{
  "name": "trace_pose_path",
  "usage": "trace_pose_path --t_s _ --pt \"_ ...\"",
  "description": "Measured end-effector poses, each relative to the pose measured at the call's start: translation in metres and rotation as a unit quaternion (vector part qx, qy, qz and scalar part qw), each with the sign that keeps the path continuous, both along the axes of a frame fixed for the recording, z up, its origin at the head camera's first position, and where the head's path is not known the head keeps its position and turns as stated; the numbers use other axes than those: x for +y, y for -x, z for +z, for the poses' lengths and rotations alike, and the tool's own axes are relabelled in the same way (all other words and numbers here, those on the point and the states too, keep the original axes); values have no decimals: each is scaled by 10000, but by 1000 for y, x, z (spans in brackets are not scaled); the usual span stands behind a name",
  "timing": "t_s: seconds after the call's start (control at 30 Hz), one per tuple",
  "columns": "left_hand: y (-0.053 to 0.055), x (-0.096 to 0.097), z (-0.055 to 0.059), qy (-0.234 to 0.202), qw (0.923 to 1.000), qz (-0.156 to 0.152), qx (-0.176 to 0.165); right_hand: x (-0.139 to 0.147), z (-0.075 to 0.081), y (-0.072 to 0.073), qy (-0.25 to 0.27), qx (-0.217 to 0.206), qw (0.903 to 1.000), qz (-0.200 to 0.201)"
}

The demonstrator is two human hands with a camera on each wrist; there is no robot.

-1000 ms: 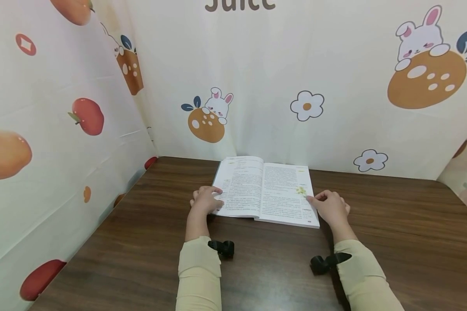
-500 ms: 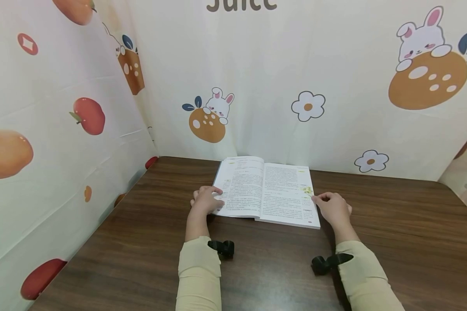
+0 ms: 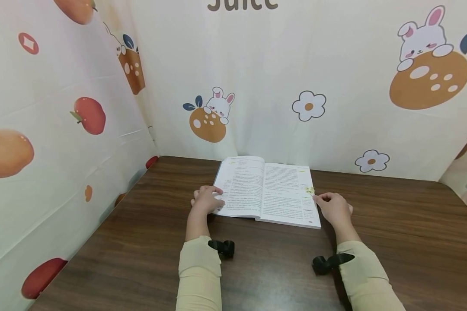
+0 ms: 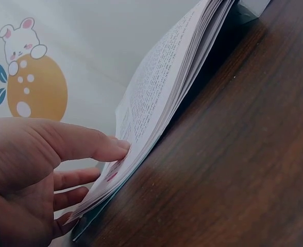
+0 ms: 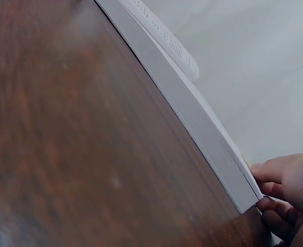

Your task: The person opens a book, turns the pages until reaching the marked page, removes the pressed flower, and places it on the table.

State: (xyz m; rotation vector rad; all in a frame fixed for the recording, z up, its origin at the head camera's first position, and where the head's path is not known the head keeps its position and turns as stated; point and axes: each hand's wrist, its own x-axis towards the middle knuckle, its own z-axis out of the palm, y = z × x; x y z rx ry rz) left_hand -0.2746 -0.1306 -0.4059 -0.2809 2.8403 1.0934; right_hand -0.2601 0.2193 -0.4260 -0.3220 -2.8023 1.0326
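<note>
An open book (image 3: 284, 190) lies on the table, its printed pages facing up. My left hand (image 3: 205, 199) rests on the left page; in the left wrist view the thumb (image 4: 107, 147) lies on the paper near the lower corner, and the other fingers sit along the page edge. A small yellow flower-shaped bookmark (image 3: 309, 190) is at the outer edge of the right page. My right hand (image 3: 333, 208) pinches its near end between thumb and fingertips. In the right wrist view the fingertips are at the book's edge, and only a sliver of yellow shows.
The dark wooden table (image 3: 272, 268) extends in front of the book and to both sides. A printed curtain (image 3: 264, 86) hangs right behind the book, and another hangs at the left. A black camera is strapped to each wrist.
My right hand has moved slightly to the right, drawing the flower-shaped bookmark toward the page's outer edge. The left hand and the book have stayed in place.
</note>
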Motion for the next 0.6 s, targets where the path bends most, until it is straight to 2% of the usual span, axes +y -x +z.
trace_pose_path --t_s 0.37,0.6 --pt "1 0 -2 8 10000 -1 -34 -1 0 1 -132 -96 9999 32" --pt "1 0 -3 -89 10000 10 -26 9 4 -1 154 7 9998 -156"
